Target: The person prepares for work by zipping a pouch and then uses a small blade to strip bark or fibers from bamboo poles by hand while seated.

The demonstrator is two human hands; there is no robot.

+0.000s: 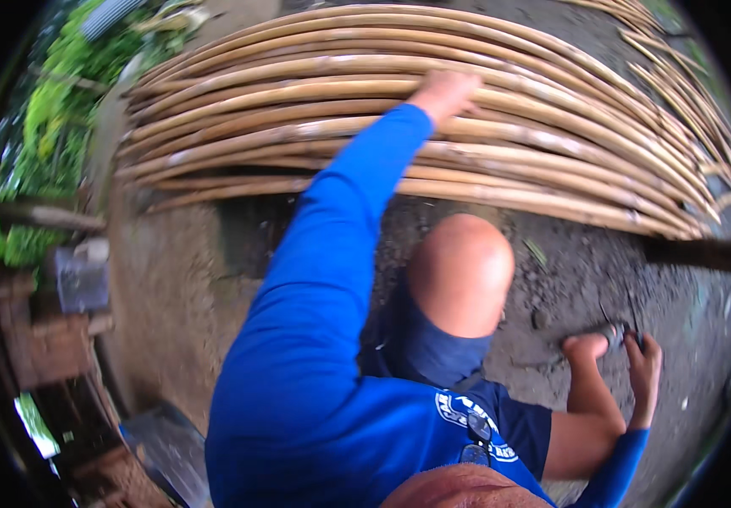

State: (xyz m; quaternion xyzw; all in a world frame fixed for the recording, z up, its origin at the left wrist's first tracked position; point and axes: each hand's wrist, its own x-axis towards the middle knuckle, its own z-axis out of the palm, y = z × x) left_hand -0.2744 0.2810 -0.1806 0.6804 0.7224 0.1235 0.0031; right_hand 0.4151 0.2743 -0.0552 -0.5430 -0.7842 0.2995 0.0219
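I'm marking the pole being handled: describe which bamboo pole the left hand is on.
A row of long tan bamboo poles lies side by side across the dirt ground. The left hand in the blue sleeve rests around mid-row; only that pole lies under its fingers.
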